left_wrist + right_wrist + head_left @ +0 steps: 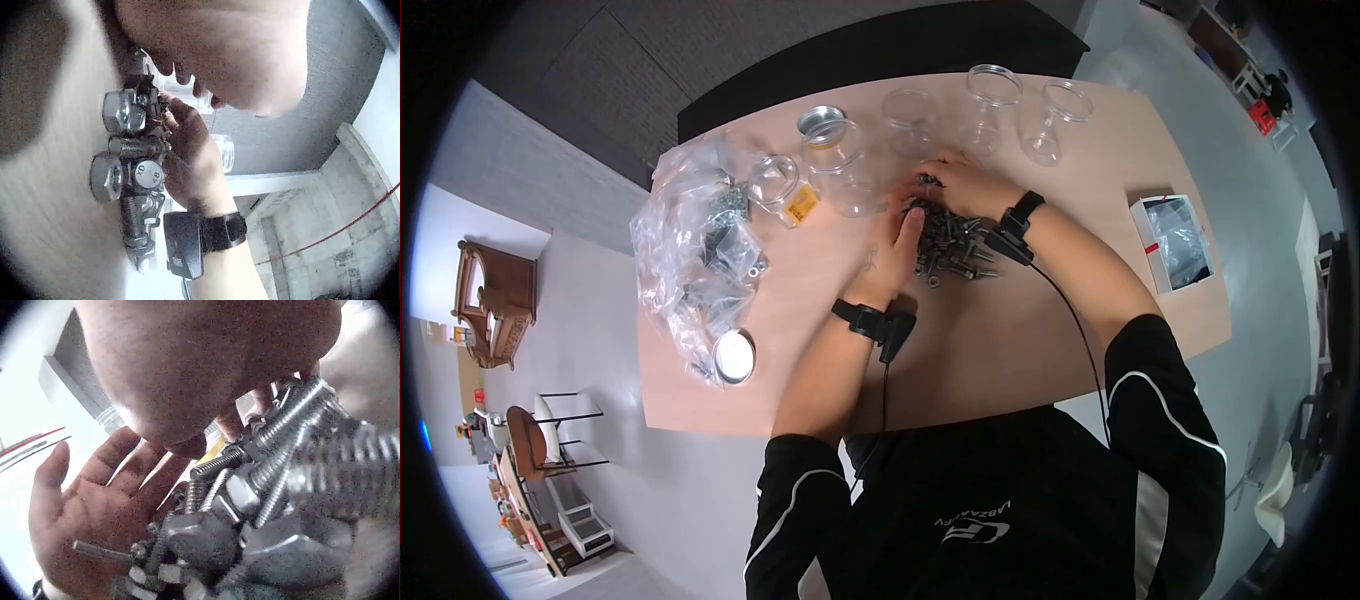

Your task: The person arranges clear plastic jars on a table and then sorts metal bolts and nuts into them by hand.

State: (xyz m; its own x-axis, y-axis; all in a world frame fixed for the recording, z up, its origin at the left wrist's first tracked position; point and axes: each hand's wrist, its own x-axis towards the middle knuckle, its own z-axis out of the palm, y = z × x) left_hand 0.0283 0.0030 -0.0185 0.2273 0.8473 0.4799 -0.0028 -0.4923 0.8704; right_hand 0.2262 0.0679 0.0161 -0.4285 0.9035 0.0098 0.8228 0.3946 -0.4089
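A heap of metal bolts [950, 243] lies on the table between both hands, some with nuts on their threads. My left hand [892, 250] stands along the heap's left side. In the right wrist view its palm [94, 515] faces the bolts with the fingers extended. My right hand [968, 188] reaches over the heap's far side, its fingers bent down behind the bolts. Near its fingertips sit a few bolts [929, 181]. Close up in the left wrist view are hex nuts [124, 111] and a round bolt head [149, 174] with stamped marks.
Clear jars [855, 185] line the far side, one beside a silver tin [821, 118]. Plastic bags [685, 230] with small hardware spread at left, near a yellow label [801, 205] and a round lid [734, 357]. A white box [1148, 245] holding a plastic bag stands right.
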